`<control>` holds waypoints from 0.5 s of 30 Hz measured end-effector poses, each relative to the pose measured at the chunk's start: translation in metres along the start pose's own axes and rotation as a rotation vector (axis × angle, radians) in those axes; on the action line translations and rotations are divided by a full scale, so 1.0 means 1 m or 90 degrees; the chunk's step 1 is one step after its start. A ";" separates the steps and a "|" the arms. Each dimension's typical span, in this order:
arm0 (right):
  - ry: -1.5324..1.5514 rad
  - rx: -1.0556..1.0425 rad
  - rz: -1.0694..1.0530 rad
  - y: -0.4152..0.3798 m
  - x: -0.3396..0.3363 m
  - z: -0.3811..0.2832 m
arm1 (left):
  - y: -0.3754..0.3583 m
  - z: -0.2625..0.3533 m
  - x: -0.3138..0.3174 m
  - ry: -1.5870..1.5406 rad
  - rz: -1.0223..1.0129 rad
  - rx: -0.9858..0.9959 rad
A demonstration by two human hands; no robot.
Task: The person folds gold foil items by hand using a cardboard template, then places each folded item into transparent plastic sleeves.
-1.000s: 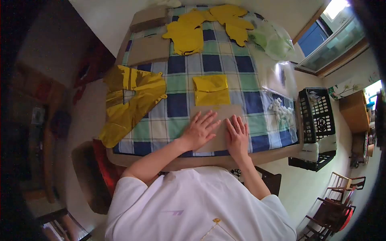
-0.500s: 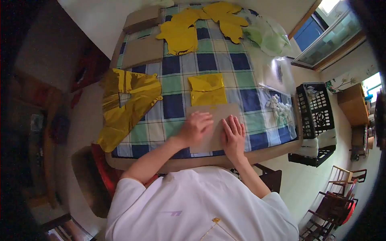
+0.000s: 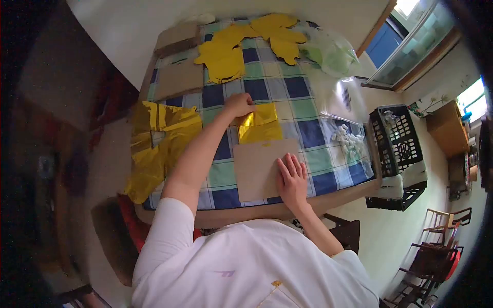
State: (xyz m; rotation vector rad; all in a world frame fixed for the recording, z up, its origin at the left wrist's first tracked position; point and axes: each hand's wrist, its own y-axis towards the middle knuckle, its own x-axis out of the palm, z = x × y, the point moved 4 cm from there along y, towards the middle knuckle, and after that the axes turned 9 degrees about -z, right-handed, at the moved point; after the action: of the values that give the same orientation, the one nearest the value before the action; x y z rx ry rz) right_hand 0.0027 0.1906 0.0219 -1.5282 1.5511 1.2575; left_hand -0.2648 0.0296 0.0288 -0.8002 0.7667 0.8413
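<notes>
On the checked cloth, a tan cardboard sheet (image 3: 259,172) lies near the front edge, with a small yellow mark at its top. My right hand (image 3: 293,180) rests flat on its right side, fingers stretched out. Just beyond the cardboard is a shiny gold foil sheet (image 3: 259,129), roughly square. My left hand (image 3: 239,106) reaches over to the sheet's far left corner, its fingers closed on the foil there; the fingertips are partly hidden.
Larger gold foil (image 3: 172,136) lies at the left. Yellow cut shapes (image 3: 221,59) and brown cardboard pieces (image 3: 179,79) are at the back. Small white pieces (image 3: 349,138) and clear plastic (image 3: 344,100) lie at the right, beside a black crate (image 3: 398,138).
My left hand has left the cardboard and moved forward to the gold foil sheet's far corner, which it now grips. My right hand stays flat on the cardboard.
</notes>
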 end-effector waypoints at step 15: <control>0.021 -0.008 -0.024 -0.002 0.007 0.007 | -0.202 0.065 0.015 -0.246 -0.035 0.270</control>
State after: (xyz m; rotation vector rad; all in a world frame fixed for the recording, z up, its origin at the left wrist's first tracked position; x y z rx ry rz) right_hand 0.0023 0.1942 0.0125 -1.5864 1.5313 1.2284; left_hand -0.0688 0.0026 0.1067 -0.2672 0.5466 0.7213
